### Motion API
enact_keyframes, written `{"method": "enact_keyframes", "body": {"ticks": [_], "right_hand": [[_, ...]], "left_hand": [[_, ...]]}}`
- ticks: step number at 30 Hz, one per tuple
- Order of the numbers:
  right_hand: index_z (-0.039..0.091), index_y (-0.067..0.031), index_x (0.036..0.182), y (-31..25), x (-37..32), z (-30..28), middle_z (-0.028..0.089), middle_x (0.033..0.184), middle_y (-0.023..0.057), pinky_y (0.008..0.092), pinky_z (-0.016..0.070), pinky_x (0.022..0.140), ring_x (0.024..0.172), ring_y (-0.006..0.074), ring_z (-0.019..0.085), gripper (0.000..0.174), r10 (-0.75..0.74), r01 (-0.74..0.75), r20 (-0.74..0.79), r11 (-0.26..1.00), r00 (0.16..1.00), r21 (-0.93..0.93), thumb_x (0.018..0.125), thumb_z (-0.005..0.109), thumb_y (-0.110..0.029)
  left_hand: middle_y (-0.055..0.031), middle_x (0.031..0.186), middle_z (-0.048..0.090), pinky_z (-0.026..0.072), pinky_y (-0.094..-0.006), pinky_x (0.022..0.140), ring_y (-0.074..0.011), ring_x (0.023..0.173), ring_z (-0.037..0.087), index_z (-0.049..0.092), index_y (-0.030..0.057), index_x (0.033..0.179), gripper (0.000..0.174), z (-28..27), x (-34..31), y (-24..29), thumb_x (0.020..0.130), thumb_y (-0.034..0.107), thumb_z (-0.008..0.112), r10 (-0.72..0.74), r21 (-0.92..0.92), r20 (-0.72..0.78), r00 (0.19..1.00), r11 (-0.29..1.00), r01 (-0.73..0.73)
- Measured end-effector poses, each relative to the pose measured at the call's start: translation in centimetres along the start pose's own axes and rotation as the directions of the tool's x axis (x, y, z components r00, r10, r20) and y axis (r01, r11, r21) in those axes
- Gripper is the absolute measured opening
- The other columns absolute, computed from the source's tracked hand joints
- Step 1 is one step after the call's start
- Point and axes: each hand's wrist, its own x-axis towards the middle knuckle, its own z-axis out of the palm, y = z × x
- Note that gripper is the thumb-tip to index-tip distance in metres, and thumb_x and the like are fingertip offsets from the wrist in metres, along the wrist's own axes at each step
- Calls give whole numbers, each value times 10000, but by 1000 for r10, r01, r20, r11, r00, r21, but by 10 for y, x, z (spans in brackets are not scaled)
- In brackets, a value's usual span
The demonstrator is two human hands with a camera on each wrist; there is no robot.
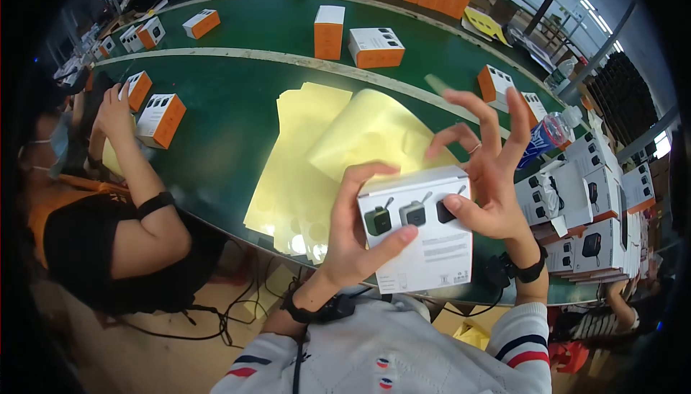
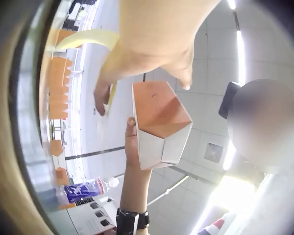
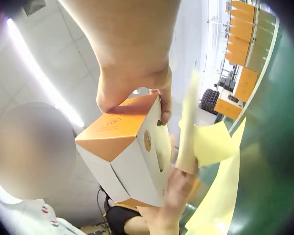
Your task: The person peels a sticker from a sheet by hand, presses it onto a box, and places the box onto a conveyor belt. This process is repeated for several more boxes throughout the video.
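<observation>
In the head view a white printed box (image 1: 425,250) is gripped at its left side by my left hand (image 1: 360,228), thumb across the printed face. My right hand (image 1: 489,171) has its thumb on the face's right part and its other fingers raised and spread. A small blurred pale piece (image 1: 436,84) shows near a right fingertip. Behind the box a yellow sheet (image 1: 371,131) curls up over other flat yellow sheets (image 1: 277,178). The box's orange side (image 3: 117,122) and round seal (image 3: 147,140) show in the right wrist view.
Orange-and-white boxes (image 1: 329,32) stand across the green table (image 1: 216,106). A blue-labelled bottle (image 1: 547,135) and stacked boxes (image 1: 590,250) are at the right. A person (image 1: 115,243) sits at the left, handling a box.
</observation>
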Motion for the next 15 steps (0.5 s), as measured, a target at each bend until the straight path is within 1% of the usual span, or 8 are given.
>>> {"method": "enact_keyframes", "body": {"ticks": [2, 3, 5, 6, 7, 10, 12, 15], "right_hand": [[-22, -166, 1600, -12, -9, -24, 526, 1363, 231, 411, 508, 949, 1137, 303, 579, 1156, -109, 134, 85, 899, 990, -417, 791, 803, -149], [43, -127, 1582, -15, -11, -30, 590, 1228, 191, 416, 469, 991, 1151, 292, 585, 1102, -87, 91, 27, 918, 996, -387, 792, 811, -132], [173, -50, 1547, -22, -16, -42, 720, 958, 112, 425, 391, 1076, 1178, 270, 597, 997, -42, 13, -88, 950, 995, -313, 795, 827, -97], [230, -38, 1526, -27, -17, -48, 732, 904, 84, 415, 372, 1093, 1177, 256, 603, 950, 149, -147, -112, 989, 982, 26, 792, 834, -42], [290, -10, 1492, -40, -12, -45, 718, 809, 57, 375, 407, 1046, 1096, 228, 641, 885, 265, -258, -26, 954, 964, 154, 789, 827, -16], [299, 1, 1484, -43, -15, -44, 713, 803, 50, 368, 434, 1005, 1054, 207, 651, 873, 314, -324, 118, 942, 942, 87, 786, 824, -14], [311, -6, 1479, -46, -13, -39, 712, 799, 37, 360, 434, 996, 1014, 191, 652, 881, 302, -304, 124, 953, 945, -5, 771, 834, -20], [314, -15, 1475, -45, -13, -35, 703, 750, 28, 343, 412, 998, 1016, 196, 637, 901, 314, -306, 120, 949, 942, -79, 750, 849, -34]], "left_hand": [[-77, 1118, 629, 513, -270, 871, -119, 997, 637, 433, 34, 1394, 655, 18, -9, -2, 839, 35, 782, -22, 92, -48, 999, 995, 26], [-116, 1087, 644, 507, -271, 830, -140, 1007, 637, 502, 5, 1222, 462, 26, -11, -1, 834, 23, 752, -42, 92, -63, 997, 995, 48], [-113, 1062, 656, 510, -269, 821, -138, 981, 648, 517, 5, 1221, 468, 28, -12, 0, 820, -2, 758, 5, 213, -42, 999, 977, 4], [-111, 1050, 662, 511, -268, 817, -137, 968, 654, 525, 5, 1220, 472, 26, -13, 1, 813, -14, 762, 26, 273, -34, 999, 962, -16], [-111, 1047, 663, 511, -267, 819, -135, 964, 655, 532, 5, 1214, 470, 24, -13, 4, 808, -17, 767, 31, 307, -16, 999, 951, -24], [-111, 1045, 666, 512, -262, 822, -129, 956, 660, 545, 5, 1204, 469, 28, -15, 3, 798, -21, 778, 24, 385, 42, 999, 922, -39], [-110, 1048, 665, 513, -260, 823, -128, 955, 663, 544, 3, 1209, 476, 27, -15, 2, 798, -14, 783, 14, 411, 67, 998, 911, -40], [-69, 999, 644, 520, -248, 663, -150, 891, 683, 625, 48, 1171, 441, 29, -13, -8, 789, 93, 839, 58, 366, 10, 998, 929, -58]]}}
